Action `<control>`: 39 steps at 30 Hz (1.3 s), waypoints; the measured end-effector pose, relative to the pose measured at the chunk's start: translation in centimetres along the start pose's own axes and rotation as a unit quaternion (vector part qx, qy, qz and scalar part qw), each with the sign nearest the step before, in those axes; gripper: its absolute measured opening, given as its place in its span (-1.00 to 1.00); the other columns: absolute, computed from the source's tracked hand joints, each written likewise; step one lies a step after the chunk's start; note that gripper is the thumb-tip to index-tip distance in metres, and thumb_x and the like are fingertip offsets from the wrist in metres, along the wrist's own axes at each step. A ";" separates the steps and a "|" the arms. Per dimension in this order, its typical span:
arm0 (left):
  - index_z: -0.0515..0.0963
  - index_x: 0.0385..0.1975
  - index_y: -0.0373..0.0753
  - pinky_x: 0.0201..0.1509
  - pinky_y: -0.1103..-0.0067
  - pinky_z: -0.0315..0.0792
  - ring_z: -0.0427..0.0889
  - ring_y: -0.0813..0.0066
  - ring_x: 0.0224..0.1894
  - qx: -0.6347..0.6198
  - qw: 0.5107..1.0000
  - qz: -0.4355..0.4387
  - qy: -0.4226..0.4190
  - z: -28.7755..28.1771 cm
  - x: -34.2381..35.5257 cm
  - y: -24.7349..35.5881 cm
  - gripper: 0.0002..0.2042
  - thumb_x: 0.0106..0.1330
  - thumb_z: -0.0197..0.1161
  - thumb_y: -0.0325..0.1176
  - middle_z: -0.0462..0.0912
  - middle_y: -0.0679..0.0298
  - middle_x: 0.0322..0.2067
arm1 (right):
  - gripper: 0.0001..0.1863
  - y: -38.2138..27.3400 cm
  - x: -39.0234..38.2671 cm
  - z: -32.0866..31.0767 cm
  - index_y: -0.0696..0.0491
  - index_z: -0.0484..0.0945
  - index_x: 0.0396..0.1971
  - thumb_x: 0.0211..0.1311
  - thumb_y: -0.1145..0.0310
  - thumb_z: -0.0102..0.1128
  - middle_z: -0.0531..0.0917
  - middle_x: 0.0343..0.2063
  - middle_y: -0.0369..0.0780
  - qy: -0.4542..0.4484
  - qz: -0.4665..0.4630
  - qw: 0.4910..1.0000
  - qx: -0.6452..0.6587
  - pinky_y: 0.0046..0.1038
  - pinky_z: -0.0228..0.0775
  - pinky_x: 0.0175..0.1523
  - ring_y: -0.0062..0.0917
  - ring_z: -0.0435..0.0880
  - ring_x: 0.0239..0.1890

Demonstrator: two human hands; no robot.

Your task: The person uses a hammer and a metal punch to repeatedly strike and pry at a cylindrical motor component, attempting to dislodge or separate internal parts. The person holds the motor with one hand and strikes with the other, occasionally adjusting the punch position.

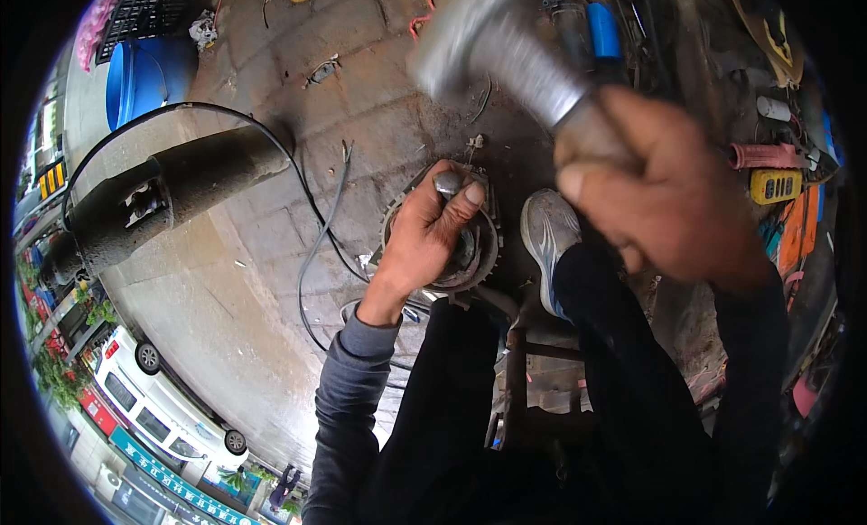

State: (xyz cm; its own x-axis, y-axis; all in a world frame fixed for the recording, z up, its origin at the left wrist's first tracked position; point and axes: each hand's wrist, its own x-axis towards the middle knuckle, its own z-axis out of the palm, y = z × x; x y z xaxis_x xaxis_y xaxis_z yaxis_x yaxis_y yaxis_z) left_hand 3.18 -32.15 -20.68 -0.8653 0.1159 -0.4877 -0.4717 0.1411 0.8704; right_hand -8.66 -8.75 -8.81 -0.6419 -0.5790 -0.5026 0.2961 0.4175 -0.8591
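My right hand [655, 186], smeared by motion, grips a hammer [528, 69] raised at the upper middle. The hammer's metal head is blurred too. Lower and further left, my left hand [420, 231] is closed around a short metal bar [447, 183], whose rounded grey end sticks out beside the thumb. The bar is held over a round metal housing with a finned rim [489, 245], which looks like an electric motor body. My hand and the bar hide part of its inside, and I cannot see the bar's lower end.
Dark cables [318, 220] lie on the paving left of the housing. A thick dark pipe or post [203, 183] and a blue bucket [149, 78] stand further left. My shoe [549, 240] is just right of the housing. Tools and a yellow box [775, 186] crowd the right side.
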 end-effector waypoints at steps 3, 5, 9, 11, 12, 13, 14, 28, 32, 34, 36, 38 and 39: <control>0.43 -0.24 -0.21 -0.24 0.65 0.28 0.33 0.66 -0.35 -0.001 1.000 0.013 0.000 0.0 0.1 -0.1 -0.74 0.57 0.22 -0.15 0.39 0.45 -0.42 | -0.85 -1.6 0.5 0.7 0.13 0.53 -0.17 0.38 0.39 0.18 0.50 -0.62 -0.36 0.113 -0.102 0.988 -0.035 -0.54 0.30 -0.64 -0.73 0.41 -0.74; 0.49 -0.14 -0.28 -0.06 0.53 0.43 0.45 0.52 -0.24 0.018 1.000 -0.001 0.000 -0.1 -0.1 0.0 -0.73 0.57 0.21 -0.16 0.52 0.30 -0.37 | -0.83 -0.2 2.1 2.1 0.17 0.53 -0.21 0.36 0.37 0.19 0.52 -0.62 -0.30 0.102 -0.179 0.953 -0.224 -0.49 0.36 -0.56 -0.64 0.49 -0.67; 0.49 -0.11 -0.29 -0.05 0.54 0.43 0.46 0.52 -0.24 0.016 1.000 0.006 0.007 -0.2 -0.5 0.1 -0.73 0.57 0.20 -0.16 0.55 0.27 -0.34 | -0.80 3.4 2.0 1.3 0.24 0.52 -0.36 0.30 0.37 0.16 0.59 -0.60 -0.14 -0.162 0.180 0.968 -0.060 -0.34 0.51 -0.39 -0.43 0.71 -0.51; 0.50 -0.10 -0.29 -0.05 0.54 0.43 0.46 0.52 -0.24 0.004 1.000 0.011 0.023 -0.3 -0.6 0.1 -0.72 0.58 0.20 -0.15 0.56 0.26 -0.33 | -0.81 3.6 1.5 0.5 0.22 0.51 -0.35 0.30 0.37 0.18 0.58 -0.62 -0.17 -0.118 0.116 0.984 -0.059 -0.34 0.48 -0.49 -0.45 0.66 -0.61; 0.50 -0.11 -0.28 -0.04 0.55 0.43 0.45 0.52 -0.24 0.015 1.000 0.004 0.026 -0.3 -0.5 0.0 -0.72 0.57 0.20 -0.15 0.55 0.27 -0.35 | -0.82 3.1 1.0 0.2 0.21 0.51 -0.35 0.30 0.37 0.19 0.58 -0.64 -0.18 -0.103 0.051 0.993 -0.020 -0.33 0.46 -0.53 -0.47 0.63 -0.66; 0.49 -0.12 -0.28 -0.05 0.55 0.43 0.45 0.52 -0.25 0.020 1.000 -0.005 0.020 -0.3 -0.5 -0.1 -0.72 0.57 0.21 -0.15 0.54 0.27 -0.36 | -0.83 2.3 0.8 0.0 0.19 0.51 -0.30 0.33 0.38 0.20 0.55 -0.65 -0.24 -0.057 0.042 0.996 -0.053 -0.40 0.41 -0.57 -0.54 0.57 -0.69; 0.49 -0.13 -0.28 -0.06 0.55 0.43 0.44 0.52 -0.25 0.027 1.000 -0.006 0.014 -0.5 -0.1 -0.1 -0.72 0.57 0.21 -0.15 0.53 0.28 -0.36 | -0.85 1.2 0.6 -0.3 0.18 0.51 -0.24 0.35 0.39 0.20 0.52 -0.66 -0.30 -0.011 -0.006 0.998 -0.062 -0.47 0.37 -0.62 -0.61 0.51 -0.73; 0.45 -0.21 -0.30 -0.13 0.53 0.40 0.39 0.52 -0.31 0.009 1.000 0.016 -0.002 0.1 0.5 -0.2 -0.71 0.57 0.20 -0.16 0.46 0.31 -0.43 | -0.80 2.3 0.6 -1.1 0.22 0.53 -0.24 0.37 0.35 0.20 0.48 -0.68 -0.30 -0.054 0.021 0.997 -0.041 -0.52 0.35 -0.59 -0.61 0.49 -0.71; 0.46 -0.19 -0.30 -0.11 0.52 0.41 0.40 0.51 -0.29 0.021 1.000 0.004 -0.004 -0.1 0.6 -0.4 -0.71 0.57 0.21 -0.16 0.49 0.30 -0.41 | -0.79 1.1 1.0 -0.5 0.13 0.55 -0.11 0.36 0.34 0.19 0.47 -0.65 -0.38 0.130 -0.090 0.986 -0.051 -0.57 0.32 -0.61 -0.71 0.38 -0.72; 0.48 -0.17 -0.31 -0.09 0.52 0.42 0.43 0.50 -0.26 0.031 0.999 -0.010 -0.007 -0.1 0.5 -0.4 -0.71 0.57 0.21 -0.16 0.52 0.30 -0.39 | -0.81 1.9 1.6 0.7 0.18 0.54 -0.22 0.38 0.35 0.18 0.50 -0.65 -0.30 0.114 -0.257 0.920 -0.274 -0.52 0.37 -0.56 -0.62 0.49 -0.66; 0.49 -0.14 -0.31 -0.07 0.52 0.43 0.46 0.50 -0.24 0.014 1.000 0.011 0.002 0.2 0.4 -0.3 -0.71 0.56 0.22 -0.16 0.55 0.28 -0.37 | -0.79 3.3 1.6 1.3 0.23 0.51 -0.37 0.37 0.37 0.16 0.52 -0.68 -0.22 -0.028 -0.213 0.924 -0.318 -0.46 0.38 -0.55 -0.52 0.60 -0.65; 0.50 -0.11 -0.32 -0.05 0.52 0.43 0.48 0.49 -0.22 0.021 0.999 0.024 -0.020 0.2 0.1 -0.2 -0.71 0.56 0.23 -0.17 0.57 0.25 -0.34 | -0.80 4.1 1.1 1.2 0.23 0.48 -0.40 0.33 0.38 0.13 0.50 -0.70 -0.20 -0.149 0.119 0.981 -0.022 -0.37 0.33 -0.64 -0.50 0.53 -0.76; 0.51 -0.10 -0.32 -0.05 0.52 0.44 0.49 0.49 -0.21 0.013 1.000 0.027 0.002 0.2 0.0 -0.1 -0.71 0.55 0.24 -0.17 0.58 0.24 -0.33 | -0.80 4.0 0.8 0.8 0.23 0.48 -0.40 0.33 0.38 0.13 0.51 -0.70 -0.21 -0.132 0.124 0.982 -0.046 -0.38 0.34 -0.64 -0.52 0.53 -0.75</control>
State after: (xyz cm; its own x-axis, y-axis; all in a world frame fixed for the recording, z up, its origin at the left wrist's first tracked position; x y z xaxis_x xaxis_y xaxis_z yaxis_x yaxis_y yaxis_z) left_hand 3.31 -31.95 -20.82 -0.8901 0.1208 -0.4394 -0.4194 0.1598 0.8936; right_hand -7.46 -8.15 -12.72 -0.3491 -0.6071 -0.7138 0.3486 0.6230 -0.7003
